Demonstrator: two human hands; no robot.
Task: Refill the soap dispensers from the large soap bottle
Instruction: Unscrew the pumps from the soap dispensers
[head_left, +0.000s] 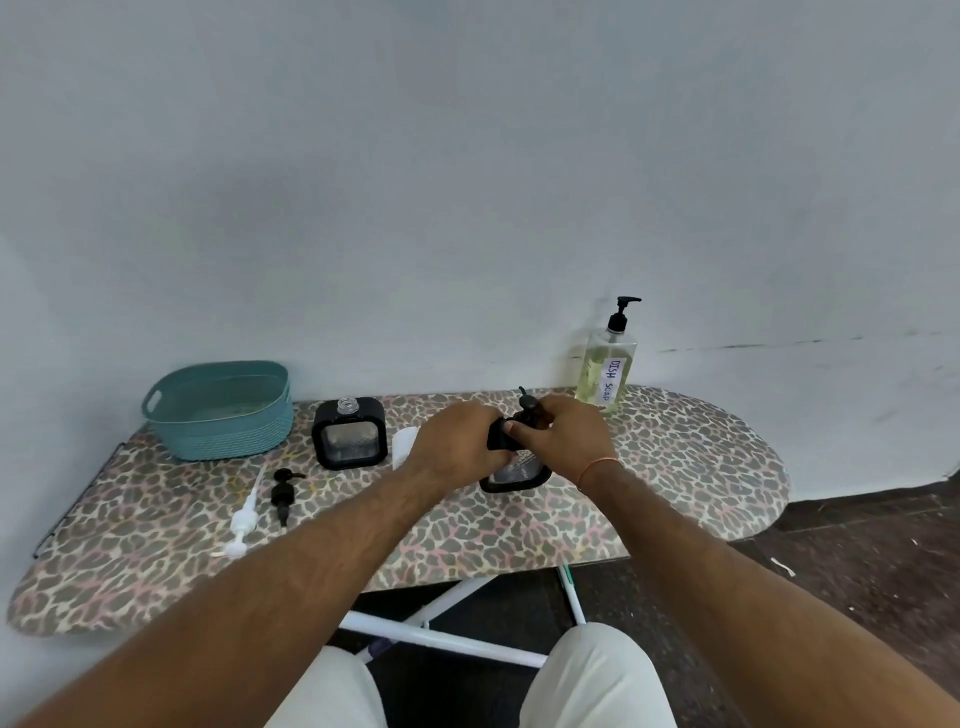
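A square black-framed soap dispenser (514, 475) stands in the middle of the ironing board. My left hand (457, 441) grips its upper body. My right hand (569, 436) holds its black pump head (529, 408) from the right. To the left stands a second black-framed dispenser (349, 434) with its neck open and no pump on it. A black pump (284, 491) and a white pump (243, 522) lie loose on the board in front of it. The large clear soap bottle (605, 364), labelled dish soap and holding yellowish liquid, stands at the back right with its black pump on.
A teal basket (221, 410) sits at the back left of the leopard-print ironing board (701, 467). Something white (404, 447) lies between the two dispensers. A pale wall is close behind; white board legs (441, 631) and my knees are below.
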